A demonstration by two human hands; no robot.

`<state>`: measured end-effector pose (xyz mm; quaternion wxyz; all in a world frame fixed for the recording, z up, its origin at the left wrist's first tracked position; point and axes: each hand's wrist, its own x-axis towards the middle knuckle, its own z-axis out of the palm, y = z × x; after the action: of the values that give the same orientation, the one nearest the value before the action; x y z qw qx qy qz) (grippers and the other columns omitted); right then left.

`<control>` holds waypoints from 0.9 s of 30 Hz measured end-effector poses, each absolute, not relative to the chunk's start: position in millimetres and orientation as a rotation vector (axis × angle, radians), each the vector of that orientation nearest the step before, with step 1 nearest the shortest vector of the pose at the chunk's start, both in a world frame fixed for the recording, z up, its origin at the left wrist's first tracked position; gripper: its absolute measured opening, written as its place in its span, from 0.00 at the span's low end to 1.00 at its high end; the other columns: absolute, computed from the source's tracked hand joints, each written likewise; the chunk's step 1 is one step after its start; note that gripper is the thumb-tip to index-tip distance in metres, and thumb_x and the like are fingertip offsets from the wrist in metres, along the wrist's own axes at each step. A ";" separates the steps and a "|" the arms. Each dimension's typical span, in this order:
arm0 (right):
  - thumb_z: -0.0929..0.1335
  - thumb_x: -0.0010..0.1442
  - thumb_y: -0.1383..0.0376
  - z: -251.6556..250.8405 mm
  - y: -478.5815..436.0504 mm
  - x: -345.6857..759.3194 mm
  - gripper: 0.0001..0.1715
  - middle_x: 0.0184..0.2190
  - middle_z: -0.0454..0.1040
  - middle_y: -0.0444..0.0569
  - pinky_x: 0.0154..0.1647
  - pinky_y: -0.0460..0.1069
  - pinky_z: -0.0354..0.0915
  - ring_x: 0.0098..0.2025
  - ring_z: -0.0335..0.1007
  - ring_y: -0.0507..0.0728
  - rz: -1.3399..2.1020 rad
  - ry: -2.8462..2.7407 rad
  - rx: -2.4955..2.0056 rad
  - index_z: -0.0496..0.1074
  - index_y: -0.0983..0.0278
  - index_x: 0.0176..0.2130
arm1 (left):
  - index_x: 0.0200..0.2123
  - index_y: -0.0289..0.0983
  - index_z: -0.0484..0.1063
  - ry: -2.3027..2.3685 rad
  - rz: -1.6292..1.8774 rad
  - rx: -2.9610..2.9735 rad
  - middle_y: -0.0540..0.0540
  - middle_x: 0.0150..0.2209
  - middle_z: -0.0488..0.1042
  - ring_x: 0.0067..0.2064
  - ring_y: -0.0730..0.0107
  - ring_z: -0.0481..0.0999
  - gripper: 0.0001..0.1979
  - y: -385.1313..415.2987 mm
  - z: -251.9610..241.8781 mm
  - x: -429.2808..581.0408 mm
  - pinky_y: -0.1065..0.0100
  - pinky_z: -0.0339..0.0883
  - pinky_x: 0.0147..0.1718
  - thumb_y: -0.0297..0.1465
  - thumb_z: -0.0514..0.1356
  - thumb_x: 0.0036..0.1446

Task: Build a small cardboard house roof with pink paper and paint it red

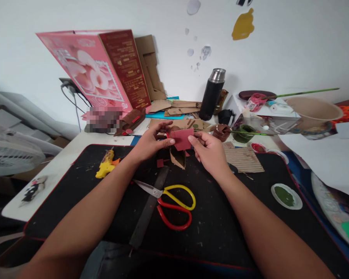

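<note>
My left hand (pixel 151 142) and my right hand (pixel 209 149) hold a small red painted cardboard piece (pixel 181 138) between them, fingers pinched on its left and right edges, above the black mat (pixel 75 193). A brown cardboard shape (pixel 177 158) hangs or sits just below the red piece. A tiny red square scrap (pixel 160 163) lies on the mat under my left hand. Yellow-and-red handled scissors (pixel 171 203) lie on the mat nearer to me, across a dark ruler (pixel 149 211).
A yellow glue gun (pixel 106 164) lies at the mat's left. Corrugated cardboard (pixel 244 159), a lid of green paint (pixel 286 195), a brown paint jar (pixel 221 132), a black thermos (pixel 211 95), a pink box (pixel 95 69), a bowl (pixel 313 110) and cardboard scraps crowd the back and right.
</note>
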<state>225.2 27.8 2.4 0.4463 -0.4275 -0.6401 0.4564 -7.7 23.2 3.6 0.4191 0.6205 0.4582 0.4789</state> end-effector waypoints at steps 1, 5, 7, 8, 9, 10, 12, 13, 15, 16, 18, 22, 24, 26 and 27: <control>0.71 0.69 0.49 2.0 27.8 225.7 0.20 0.18 0.65 0.38 0.24 0.48 0.54 0.20 0.58 0.52 1.095 -1.619 -1.081 0.79 0.63 0.44 | 0.63 0.38 0.72 1.153 1.201 1.554 0.37 0.58 0.76 0.61 0.49 0.75 0.39 23.6 3.7 -8.2 0.52 0.72 0.58 0.46 0.76 0.52; 0.70 0.70 0.53 -0.5 27.6 226.0 0.16 0.21 0.70 0.41 0.29 0.50 0.57 0.25 0.64 0.55 0.915 -1.754 -1.146 0.81 0.62 0.43 | 0.62 0.38 0.74 1.191 1.230 1.574 0.36 0.59 0.76 0.62 0.48 0.74 0.37 25.3 2.6 -10.9 0.53 0.72 0.58 0.46 0.76 0.52; 0.70 0.70 0.54 -1.9 27.5 225.4 0.15 0.25 0.74 0.44 0.31 0.50 0.58 0.28 0.66 0.56 0.861 -1.787 -1.140 0.81 0.62 0.42 | 0.62 0.39 0.74 1.205 1.231 1.591 0.37 0.61 0.75 0.63 0.47 0.74 0.37 25.2 3.1 -12.0 0.52 0.71 0.59 0.47 0.76 0.52; 0.70 0.70 0.55 -2.5 27.5 225.0 0.14 0.26 0.76 0.44 0.32 0.50 0.59 0.29 0.67 0.56 0.853 -1.791 -1.135 0.81 0.62 0.42 | 0.63 0.39 0.74 1.208 1.219 1.595 0.37 0.63 0.75 0.63 0.47 0.74 0.37 24.8 3.8 -12.5 0.52 0.71 0.59 0.47 0.75 0.53; 0.70 0.70 0.56 -3.1 27.6 224.6 0.14 0.27 0.78 0.45 0.32 0.50 0.59 0.29 0.68 0.56 0.854 -1.790 -1.133 0.81 0.62 0.41 | 0.63 0.40 0.74 1.211 1.202 1.595 0.37 0.64 0.74 0.63 0.47 0.74 0.38 24.2 4.8 -12.9 0.52 0.71 0.60 0.47 0.75 0.53; 0.70 0.70 0.56 -3.8 27.8 224.2 0.13 0.28 0.79 0.46 0.33 0.50 0.60 0.29 0.69 0.56 0.868 -1.786 -1.127 0.81 0.62 0.42 | 0.63 0.40 0.74 1.214 1.181 1.587 0.37 0.64 0.74 0.63 0.47 0.75 0.38 23.4 6.1 -13.2 0.51 0.72 0.60 0.48 0.75 0.53; 0.71 0.70 0.57 -5.3 28.8 223.8 0.13 0.31 0.81 0.47 0.34 0.50 0.61 0.30 0.71 0.56 0.883 -1.782 -1.119 0.82 0.62 0.43 | 0.62 0.40 0.75 1.235 1.141 1.564 0.37 0.65 0.75 0.62 0.46 0.76 0.38 21.8 9.0 -14.1 0.50 0.72 0.61 0.49 0.75 0.52; 0.71 0.70 0.57 -6.1 29.6 223.8 0.12 0.31 0.82 0.47 0.34 0.50 0.61 0.30 0.72 0.57 0.882 -1.786 -1.120 0.82 0.62 0.43 | 0.62 0.40 0.76 1.245 1.124 1.548 0.37 0.65 0.75 0.62 0.45 0.76 0.38 21.0 10.3 -14.6 0.49 0.72 0.61 0.50 0.75 0.52; 0.71 0.71 0.58 -7.6 31.2 224.1 0.12 0.32 0.83 0.48 0.34 0.50 0.62 0.31 0.73 0.57 0.889 -1.787 -1.122 0.82 0.63 0.44 | 0.61 0.40 0.77 1.253 1.111 1.515 0.37 0.65 0.76 0.63 0.44 0.76 0.37 19.9 12.7 -15.8 0.49 0.72 0.61 0.51 0.75 0.51; 0.71 0.71 0.58 -8.0 31.9 224.4 0.12 0.33 0.83 0.48 0.35 0.50 0.62 0.32 0.73 0.57 0.889 -1.786 -1.122 0.82 0.63 0.44 | 0.60 0.40 0.77 1.249 1.107 1.500 0.37 0.64 0.76 0.63 0.43 0.76 0.37 19.4 13.6 -16.2 0.49 0.73 0.61 0.51 0.75 0.51; 0.71 0.71 0.58 -8.1 32.5 224.9 0.12 0.34 0.84 0.49 0.36 0.50 0.62 0.33 0.74 0.58 0.882 -1.783 -1.122 0.82 0.63 0.44 | 0.60 0.40 0.77 1.233 1.101 1.479 0.37 0.64 0.77 0.63 0.43 0.76 0.37 18.7 15.3 -16.4 0.49 0.73 0.60 0.50 0.76 0.50; 0.71 0.71 0.59 -5.3 30.8 225.1 0.11 0.32 0.82 0.47 0.34 0.50 0.60 0.32 0.73 0.57 0.846 -1.805 -1.127 0.82 0.63 0.43 | 0.57 0.41 0.79 1.205 1.110 1.444 0.38 0.61 0.80 0.60 0.43 0.79 0.35 17.7 17.4 -14.8 0.48 0.75 0.58 0.49 0.77 0.49; 0.71 0.71 0.59 -4.0 29.8 224.9 0.11 0.30 0.81 0.46 0.33 0.49 0.59 0.31 0.72 0.57 0.838 -1.811 -1.121 0.82 0.63 0.42 | 0.55 0.41 0.80 1.212 1.128 1.428 0.38 0.60 0.81 0.58 0.43 0.80 0.34 17.4 17.8 -13.9 0.49 0.77 0.56 0.48 0.78 0.48; 0.71 0.71 0.59 -3.5 29.5 224.7 0.11 0.29 0.80 0.45 0.33 0.49 0.59 0.31 0.72 0.56 0.842 -1.802 -1.119 0.81 0.63 0.42 | 0.55 0.41 0.80 1.221 1.137 1.427 0.38 0.59 0.81 0.57 0.44 0.81 0.33 17.2 17.8 -13.3 0.49 0.78 0.55 0.48 0.78 0.48; 0.71 0.71 0.58 -3.5 29.6 224.7 0.11 0.29 0.80 0.45 0.33 0.49 0.59 0.31 0.71 0.56 0.846 -1.795 -1.122 0.81 0.63 0.42 | 0.55 0.41 0.80 1.220 1.138 1.431 0.38 0.59 0.81 0.57 0.45 0.81 0.34 17.1 17.6 -13.1 0.50 0.78 0.55 0.48 0.78 0.48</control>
<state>224.7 29.6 -3.5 0.4178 -0.4471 -0.7154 0.3372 -13.1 17.1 17.6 0.4548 0.5799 0.4943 0.4611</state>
